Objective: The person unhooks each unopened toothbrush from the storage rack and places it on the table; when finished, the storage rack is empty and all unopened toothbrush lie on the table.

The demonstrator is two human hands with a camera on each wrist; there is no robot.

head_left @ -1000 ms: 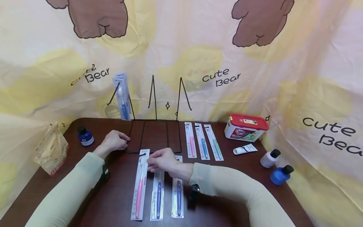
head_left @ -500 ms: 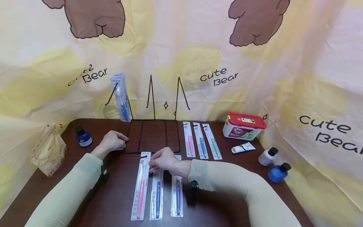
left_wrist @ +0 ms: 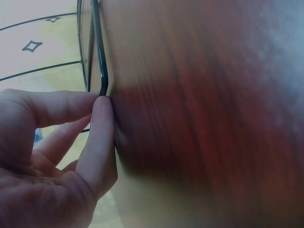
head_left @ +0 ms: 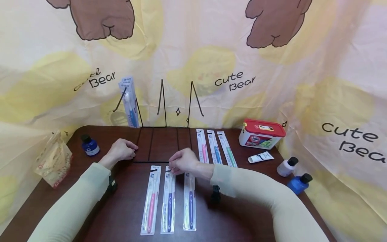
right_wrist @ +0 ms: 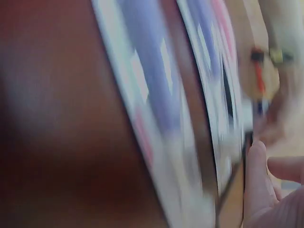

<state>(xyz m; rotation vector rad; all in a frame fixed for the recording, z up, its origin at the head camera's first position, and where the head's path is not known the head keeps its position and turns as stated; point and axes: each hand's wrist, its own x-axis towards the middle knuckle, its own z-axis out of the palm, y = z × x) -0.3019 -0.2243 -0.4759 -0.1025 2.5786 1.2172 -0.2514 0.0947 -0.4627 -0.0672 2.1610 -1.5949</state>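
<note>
Left hand [head_left: 120,150]: fingers curl against the front-left corner of the wire rack [head_left: 164,144], steadying it on the counter [head_left: 121,208].
Right hand [head_left: 184,162]: grip pinches the top of the middle toothbrush pack [head_left: 168,200], which lies flat between a pink pack [head_left: 150,200] and a third pack [head_left: 189,201].
Risk: the thin card likely slips from a shallow pinch, or drags its neighbours askew.

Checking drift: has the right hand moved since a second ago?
Yes. The right hand shifted right and toward the wire rack, from the pink toothbrush pack.
</note>
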